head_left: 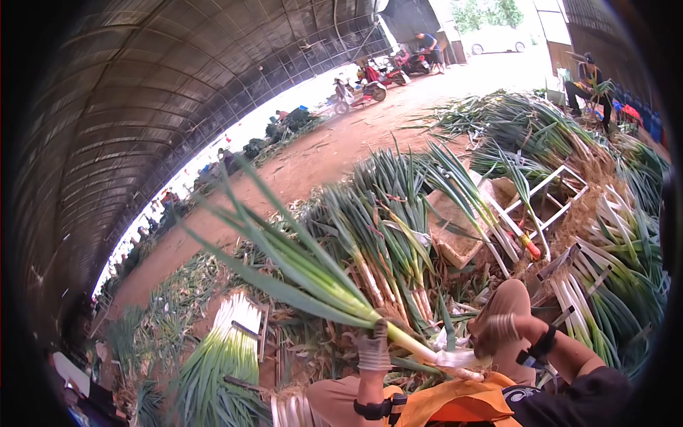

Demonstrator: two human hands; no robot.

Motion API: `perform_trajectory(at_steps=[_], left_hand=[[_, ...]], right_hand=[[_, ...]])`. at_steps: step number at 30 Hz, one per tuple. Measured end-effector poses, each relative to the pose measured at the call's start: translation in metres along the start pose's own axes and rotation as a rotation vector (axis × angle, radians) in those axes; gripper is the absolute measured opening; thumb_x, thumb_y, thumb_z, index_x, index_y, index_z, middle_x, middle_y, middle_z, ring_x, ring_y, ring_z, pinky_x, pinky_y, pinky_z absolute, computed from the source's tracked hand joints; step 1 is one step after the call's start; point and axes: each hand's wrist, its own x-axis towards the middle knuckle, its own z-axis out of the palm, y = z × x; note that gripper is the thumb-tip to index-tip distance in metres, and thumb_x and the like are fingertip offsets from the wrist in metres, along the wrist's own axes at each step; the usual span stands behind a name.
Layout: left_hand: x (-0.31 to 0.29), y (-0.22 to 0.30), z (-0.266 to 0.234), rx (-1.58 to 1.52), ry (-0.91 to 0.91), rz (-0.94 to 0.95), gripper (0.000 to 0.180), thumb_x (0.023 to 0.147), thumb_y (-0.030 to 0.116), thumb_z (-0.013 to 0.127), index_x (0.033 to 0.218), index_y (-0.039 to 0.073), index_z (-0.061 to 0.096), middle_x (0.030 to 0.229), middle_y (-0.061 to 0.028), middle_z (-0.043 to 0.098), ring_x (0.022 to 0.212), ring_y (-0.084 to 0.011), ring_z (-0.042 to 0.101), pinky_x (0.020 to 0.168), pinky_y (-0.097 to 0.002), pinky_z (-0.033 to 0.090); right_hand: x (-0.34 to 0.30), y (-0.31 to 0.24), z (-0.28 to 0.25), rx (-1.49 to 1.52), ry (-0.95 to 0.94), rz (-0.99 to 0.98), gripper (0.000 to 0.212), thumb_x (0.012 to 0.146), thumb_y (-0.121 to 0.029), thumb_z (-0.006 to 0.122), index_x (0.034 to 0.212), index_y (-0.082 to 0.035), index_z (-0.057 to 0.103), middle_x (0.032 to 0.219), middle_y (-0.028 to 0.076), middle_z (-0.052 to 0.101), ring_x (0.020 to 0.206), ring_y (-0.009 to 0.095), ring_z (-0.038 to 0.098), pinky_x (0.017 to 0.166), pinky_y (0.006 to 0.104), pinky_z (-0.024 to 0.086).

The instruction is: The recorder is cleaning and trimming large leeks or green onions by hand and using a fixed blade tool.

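A long green onion lies slantwise across my lap, its green leaves fanning up to the far left and its white root end at the right. My gloved left hand is closed round the stalk where green turns to white. Beside the root end is my gloved right hand, its fingers curled and somewhat blurred; what they hold is hidden. Loose pale outer skin flares from the stalk toward that hand. An orange apron covers my lap below the onion.
At the left, trimmed green onions rest in a rack. Untrimmed bunches stand ahead. A pale crate and a white metal frame lie ahead right. More onions are at the right. Motorbikes and people are farther off.
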Motion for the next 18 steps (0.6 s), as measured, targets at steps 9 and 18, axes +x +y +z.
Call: perform_trajectory(at_steps=[9,18], left_hand=[[-0.011,-0.032,0.049,0.538,-0.340,0.054,0.033,0.089,0.027,0.054,0.111,0.002,0.056,0.085,-0.0048,0.061,0.074,-0.0098,0.057,0.065,-0.0246,0.048],[-0.024,-0.077,0.012,0.716,-0.341,0.044,0.023,0.089,0.012,0.045,0.103,0.000,0.060,0.075,-0.0049,0.063,0.062,-0.0104,0.058,0.058,-0.0254,0.049]], right_hand=[[0.093,-0.101,-0.072,0.465,0.623,-0.153,0.057,0.073,-0.031,0.072,0.113,0.004,0.051,0.092,0.006,0.062,0.083,0.012,0.057,0.074,0.0264,0.048],[0.097,-0.117,-0.059,0.860,0.668,-0.105,0.031,0.077,-0.017,0.063,0.100,0.002,0.055,0.066,0.006,0.057,0.054,0.015,0.056,0.050,0.0269,0.048]])
